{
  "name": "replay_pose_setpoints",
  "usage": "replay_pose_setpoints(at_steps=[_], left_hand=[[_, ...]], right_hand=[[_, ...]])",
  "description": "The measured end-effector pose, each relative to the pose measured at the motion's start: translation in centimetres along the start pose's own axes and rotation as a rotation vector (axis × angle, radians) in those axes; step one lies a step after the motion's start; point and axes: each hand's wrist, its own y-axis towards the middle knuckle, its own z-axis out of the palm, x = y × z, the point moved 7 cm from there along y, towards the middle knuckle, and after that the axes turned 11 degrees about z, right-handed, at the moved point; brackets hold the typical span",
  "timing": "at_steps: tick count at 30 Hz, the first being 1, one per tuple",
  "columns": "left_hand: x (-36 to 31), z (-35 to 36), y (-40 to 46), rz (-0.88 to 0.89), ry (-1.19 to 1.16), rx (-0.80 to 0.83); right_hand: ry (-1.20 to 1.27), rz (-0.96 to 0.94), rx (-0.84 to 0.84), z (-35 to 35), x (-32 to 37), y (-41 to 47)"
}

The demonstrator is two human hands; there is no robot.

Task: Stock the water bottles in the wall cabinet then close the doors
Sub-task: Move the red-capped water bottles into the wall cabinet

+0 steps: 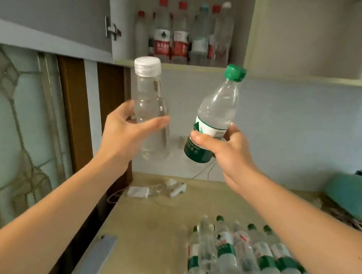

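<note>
Hands both raised in front of the wall, each holding one bottle below the open cabinet. Left hand [130, 129] wraps thumb and fingers round the middle of a clear bottle [151, 103] with a white cap, no label, held upright. Right hand [225, 150] grips the lower half of a green-cap bottle [214, 115], thumb across the white and green label, bottle tilted with its cap leaning right. The two bottles are near each other but apart, a gap of bare wall between them. Both caps sit just under the front edge of the cabinet shelf [182, 67].

Cabinet [241, 32] stands open above; left door [56, 3] swung out with its hinge showing. On the shelf, a cluster of bottles [180, 37] stands upright at the back, mostly red caps and red labels, one pale blue cap, one white cap. Shelf strip in front of that cluster looks free, and the section to the right looks bare.

Below, the worktop [155, 233] carries a row of bottles [241, 253] lying on their sides, close together, at the near right, partly under the right forearm; several have green caps. White charger and cables [148, 191] lie near the back wall. Flat grey-blue phone [95, 256] lies at the worktop's left front edge. Teal object [355, 197] at the far right, unclear what. Glass door panel [17, 132] at left.
</note>
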Motion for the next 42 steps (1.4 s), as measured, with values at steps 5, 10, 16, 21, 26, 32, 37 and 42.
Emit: replay_pose_setpoints(at_steps=[5, 10, 16, 21, 26, 32, 37, 42], left_hand=[[-1.3, 3.4, 7.7, 0.039, 0.008, -0.005], [-1.9, 6.1, 14.8, 0.053, -0.014, -0.066], [-3.1, 8.7, 21.5, 0.058, -0.045, -0.127], [-2.0, 10.4, 25.4, 0.054, -0.063, -0.149], [0.3, 11.3, 29.3, 0.057, -0.074, -0.163], [4.0, 11.7, 34.3, 0.043, -0.079, -0.132], [8.3, 12.3, 37.4, 0.003, -0.041, -0.091], [11.5, 12.0, 39.8, -0.044, -0.036, 0.093]], right_hand=[[0.026, -0.106, -0.008, -1.6, 6.6, 6.8], [0.035, -0.192, 0.042, -2.8, 10.8, 13.8], [0.072, -0.232, 0.015, -4.7, 13.9, 20.4], [0.073, -0.21, -0.092, -6.6, 15.5, 24.2], [0.048, -0.251, -0.147, -7.0, 17.4, 26.8], [-0.022, -0.238, -0.174, -4.5, 19.0, 29.6], [-0.131, -0.18, -0.222, -2.3, 18.6, 32.7], [-0.25, -0.175, -0.278, -1.5, 18.1, 35.1]])
